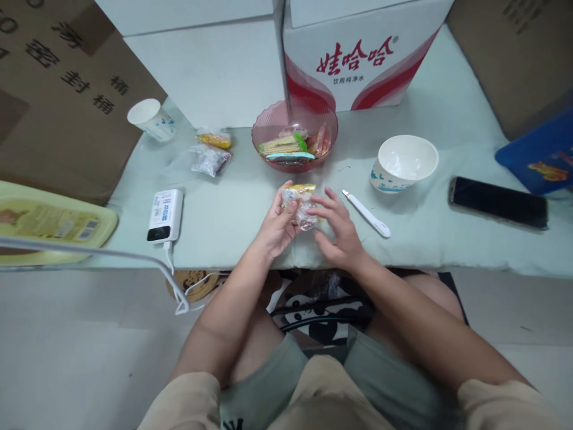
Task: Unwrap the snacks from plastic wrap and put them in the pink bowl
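- Pale green cloth covers the low worktop (447, 239), with cardboard cartons stacked along its far edge, among them a white one with red lettering (358, 54).
- Both hands meet just above the near edge, at its middle, around a small clear-wrapped snack packet (302, 206) with a yellow top.
- Left hand (278, 227) has its grip closed on the packet's left side, thumb across the front.
- Right hand (338, 230) touches the packet's right side with its fingertips, the fingers spread and loosely curled.
- Pink bowl (293, 122) of wrapped snacks stands just beyond the hands.
- White utility knife (367, 214) lies just right of the right hand; a white bowl (405, 162) and a black phone (498, 202) lie farther right.
- Toward the left edge are a white power bank (165, 216), two more snack packets (211, 152) and a paper cup (150, 118).
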Demonstrator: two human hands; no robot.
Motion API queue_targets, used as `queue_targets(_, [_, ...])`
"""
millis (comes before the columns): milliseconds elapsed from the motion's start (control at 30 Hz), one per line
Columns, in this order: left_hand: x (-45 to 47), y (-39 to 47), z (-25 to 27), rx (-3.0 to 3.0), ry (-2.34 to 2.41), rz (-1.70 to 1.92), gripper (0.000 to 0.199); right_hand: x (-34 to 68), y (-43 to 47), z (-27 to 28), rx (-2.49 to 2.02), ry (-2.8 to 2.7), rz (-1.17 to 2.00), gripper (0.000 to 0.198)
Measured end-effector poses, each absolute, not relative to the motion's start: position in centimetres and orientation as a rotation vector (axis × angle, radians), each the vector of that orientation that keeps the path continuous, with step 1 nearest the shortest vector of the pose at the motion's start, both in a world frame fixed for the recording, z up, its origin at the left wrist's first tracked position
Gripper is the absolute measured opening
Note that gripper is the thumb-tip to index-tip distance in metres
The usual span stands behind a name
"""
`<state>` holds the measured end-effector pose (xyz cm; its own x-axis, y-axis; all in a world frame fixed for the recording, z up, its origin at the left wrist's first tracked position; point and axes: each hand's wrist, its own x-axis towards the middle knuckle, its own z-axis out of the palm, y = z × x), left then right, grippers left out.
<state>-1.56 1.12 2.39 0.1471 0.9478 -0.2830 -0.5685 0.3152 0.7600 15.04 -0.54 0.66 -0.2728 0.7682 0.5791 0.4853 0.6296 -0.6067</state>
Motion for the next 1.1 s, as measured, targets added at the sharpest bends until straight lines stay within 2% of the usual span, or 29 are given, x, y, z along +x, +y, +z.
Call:
queue_targets(100, [-2.6, 1.8, 2.1, 0.521, 0.881, 1.277, 0.066, 17.3, 0.3, 1.2, -1.226, -1.834, 0.360, 0.031])
queue_targets(267, [-5.3, 3.0, 1.8, 0.479, 0.913, 1.408, 0.038, 21.0, 1.4, 0.6, -1.865, -1.866, 0.138, 0.031])
queue_targets(400, [-6.2, 3.3, 1.4, 0.463, 0.914, 1.427, 0.030, 22.1, 1.5, 0.3, -1.963, -1.916, 0.181, 0.025])
queue_targets(467, [-6.0, 3.2, 1.0, 0.517, 0.950, 1.449, 0.031, 21.7, 1.4, 0.5, -1.842, -1.835, 0.337, 0.024])
queue_targets(633, [-4.8, 3.0, -0.2, 0.852, 1.108, 1.444, 0.054, 18.1, 0.1, 1.3, -1.201, -1.475, 1.277, 0.039])
queue_targets(700, [-4.3, 2.8, -0.4, 0.987, 1.139, 1.390, 0.060, 16.6, -0.5, 1.5, -1.095, -1.382, 1.487, 0.044])
queue_targets(900, [-3.6, 2.3, 0.0, 1.233, 1.146, 1.244, 0.065, 14.9, -0.8, 1.7, -1.093, -1.330, 1.618, 0.041])
queue_targets(1100, [-3.6, 2.3, -0.3, 1.174, 1.121, 1.321, 0.067, 15.1, -0.5, 1.7, -1.195, -1.314, 1.694, 0.030])
